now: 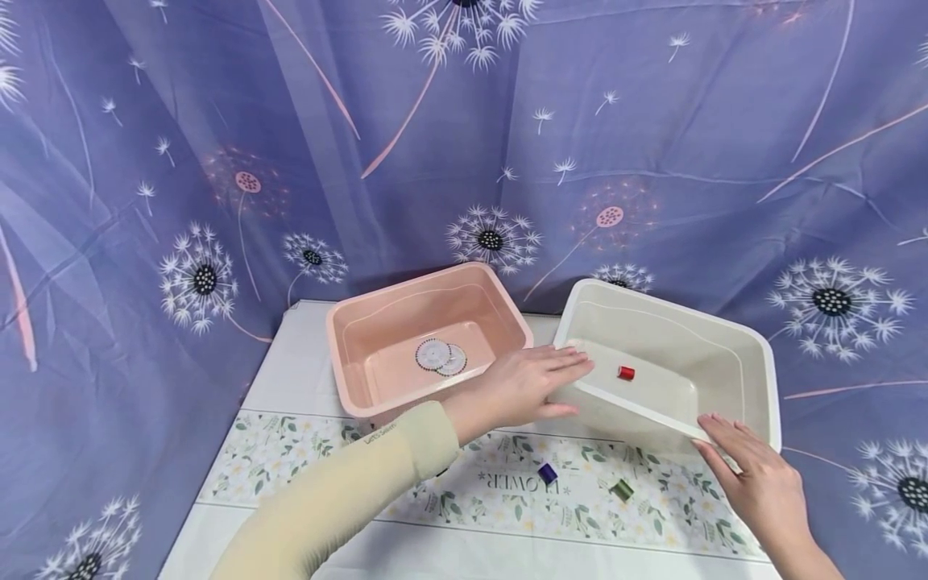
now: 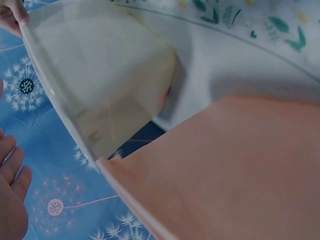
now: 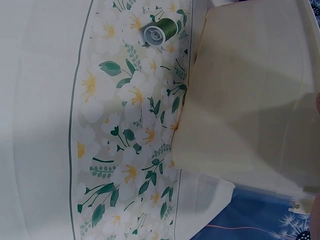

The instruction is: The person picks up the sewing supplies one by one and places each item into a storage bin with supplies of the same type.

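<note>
My left hand [image 1: 536, 385], fingers straight and thumb apart, is over the near left corner of the white plastic bin [image 1: 638, 412]. In the left wrist view its fingers [image 2: 11, 162] stand off from the bins' rims. At the near right part of the same bin, my right hand [image 1: 761, 475] holds the rim, its thumb outside and fingers over the edge. Inside the white bin lies a red thread spool [image 1: 627, 373]. A dark blue thread spool [image 1: 547, 473] and a green thread spool [image 1: 621, 490] lie on the table before it.
Left of the white bin stands a pink plastic bin [image 1: 355, 387] with two round pin wheels [image 1: 433, 354] in it. A floral-striped white cloth [image 1: 290, 451] covers the table. Blue dandelion-print curtains [image 1: 406, 201] hang behind the bins and at the sides.
</note>
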`<state>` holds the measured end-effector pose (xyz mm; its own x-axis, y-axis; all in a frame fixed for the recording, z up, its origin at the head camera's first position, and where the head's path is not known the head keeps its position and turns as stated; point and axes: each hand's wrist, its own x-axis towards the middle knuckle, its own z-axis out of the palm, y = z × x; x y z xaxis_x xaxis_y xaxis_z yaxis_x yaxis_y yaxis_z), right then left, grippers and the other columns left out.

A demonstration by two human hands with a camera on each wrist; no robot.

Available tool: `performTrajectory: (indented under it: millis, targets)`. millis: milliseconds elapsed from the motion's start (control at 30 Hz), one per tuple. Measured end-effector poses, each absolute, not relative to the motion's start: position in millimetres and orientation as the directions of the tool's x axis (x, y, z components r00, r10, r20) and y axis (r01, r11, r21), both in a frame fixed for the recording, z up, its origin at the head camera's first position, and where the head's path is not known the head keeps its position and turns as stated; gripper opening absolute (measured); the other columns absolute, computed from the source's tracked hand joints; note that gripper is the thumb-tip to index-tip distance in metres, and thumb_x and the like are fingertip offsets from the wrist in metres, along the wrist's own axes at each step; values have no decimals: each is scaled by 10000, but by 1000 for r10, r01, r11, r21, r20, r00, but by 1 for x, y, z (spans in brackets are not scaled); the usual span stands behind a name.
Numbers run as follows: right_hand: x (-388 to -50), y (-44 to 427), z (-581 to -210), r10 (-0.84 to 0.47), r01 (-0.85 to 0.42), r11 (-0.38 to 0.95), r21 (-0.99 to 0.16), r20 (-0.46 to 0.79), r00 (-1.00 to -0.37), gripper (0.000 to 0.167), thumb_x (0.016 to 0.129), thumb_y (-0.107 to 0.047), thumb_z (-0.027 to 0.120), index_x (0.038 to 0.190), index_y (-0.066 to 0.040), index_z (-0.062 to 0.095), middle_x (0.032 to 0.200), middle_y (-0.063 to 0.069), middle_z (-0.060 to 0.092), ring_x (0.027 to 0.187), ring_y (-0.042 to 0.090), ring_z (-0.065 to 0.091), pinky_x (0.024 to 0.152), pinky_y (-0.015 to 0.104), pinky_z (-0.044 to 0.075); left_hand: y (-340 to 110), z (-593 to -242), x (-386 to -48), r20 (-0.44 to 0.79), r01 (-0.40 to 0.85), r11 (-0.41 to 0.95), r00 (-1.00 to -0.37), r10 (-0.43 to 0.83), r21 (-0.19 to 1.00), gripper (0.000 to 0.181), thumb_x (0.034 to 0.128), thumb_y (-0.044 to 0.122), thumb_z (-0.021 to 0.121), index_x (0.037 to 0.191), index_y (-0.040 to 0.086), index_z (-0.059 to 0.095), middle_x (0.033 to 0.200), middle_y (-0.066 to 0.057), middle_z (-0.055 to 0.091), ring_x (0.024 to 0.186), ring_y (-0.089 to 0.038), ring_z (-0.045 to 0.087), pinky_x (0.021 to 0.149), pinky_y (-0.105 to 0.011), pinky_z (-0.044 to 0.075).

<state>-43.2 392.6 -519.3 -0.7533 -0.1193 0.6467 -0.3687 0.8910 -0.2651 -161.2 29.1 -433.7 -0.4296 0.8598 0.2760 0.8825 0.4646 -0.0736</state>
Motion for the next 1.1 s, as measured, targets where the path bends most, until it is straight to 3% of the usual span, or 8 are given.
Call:
performTrajectory:
  millis: [200, 467, 833, 1100]
  targets:
    - [-43, 393, -520, -115, -367, 891, -268, 648, -753, 727, 1043, -705, 488, 1198, -75, 815, 1119, 231, 781, 1345, -282, 334, 1129, -12, 231, 18, -452, -152, 340, 900, 436, -405, 848, -16, 723, 1016, 553, 686, 1586, 137, 527, 1613, -2, 527, 1500, -154, 489, 1303, -284, 219]
    - [-43, 393, -522, -115, -362, 895, -262, 649, -752, 728, 1041, -708, 486, 1209, -80, 813, 1124, 228, 781, 1345, -282, 332, 1144, 1, 232, 10, -481, -145, 486, 917, 399, -338, 806, -23, 714, 927, 541, 803, 1473, 106, 652, 1500, -31, 642, 1408, -160, 593, 1273, -286, 304]
    - [-43, 392, -522, -115, -358, 899, -252, 653, -749, 677, 1052, -701, 471, 1316, -164, 788, 1143, 213, 781, 1359, -261, 355, 1198, 76, 280, -1, -518, -137, 464, 902, 432, -391, 795, 20, 744, 915, 565, 800, 1489, 121, 637, 1491, -19, 646, 1381, -160, 617, 1241, -275, 366]
    - [-43, 391, -522, -118, -357, 900, -250, 649, -752, 685, 1057, -689, 472, 1330, -140, 776, 1168, 204, 777, 1378, -239, 363, 1226, 124, 294, -3, -538, -132, 370, 881, 472, -451, 812, 37, 775, 935, 595, 758, 1532, 130, 587, 1534, -14, 605, 1405, -161, 594, 1238, -286, 375]
